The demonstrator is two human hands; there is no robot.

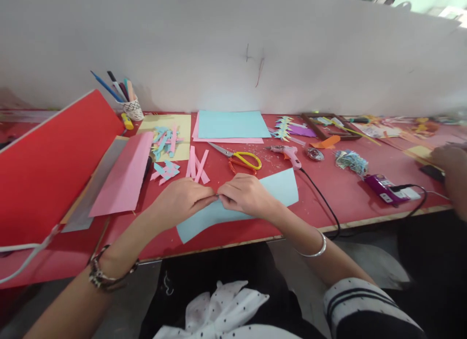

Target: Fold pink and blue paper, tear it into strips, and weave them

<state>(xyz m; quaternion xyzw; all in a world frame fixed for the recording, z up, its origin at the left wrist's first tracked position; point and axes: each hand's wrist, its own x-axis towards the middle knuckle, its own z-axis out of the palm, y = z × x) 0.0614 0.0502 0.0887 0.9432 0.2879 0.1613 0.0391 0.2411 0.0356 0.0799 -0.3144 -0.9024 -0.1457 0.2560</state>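
Note:
A light blue sheet of paper (279, 186) lies slightly curved near the table's front edge, beneath both hands. My left hand (182, 200) and my right hand (246, 195) meet above its middle, thumbs and fingers pinched close together. They seem to grip the paper's far edge, though the fingers cover the exact spot. Just beyond my hands lie scissors (244, 160) with yellow and orange handles. Pink paper strips (197, 165) sit by my left hand, and a pink glue gun (290, 155) rests farther right.
Blue and pink sheets (233, 125) lie at the back. Left are cut strips (166, 139), a pen cup (133, 108) and a large red bag (54, 169). A purple power strip (385, 189) with cords sits right, near another person's hand (450, 164). A white wall (204, 47) stands behind.

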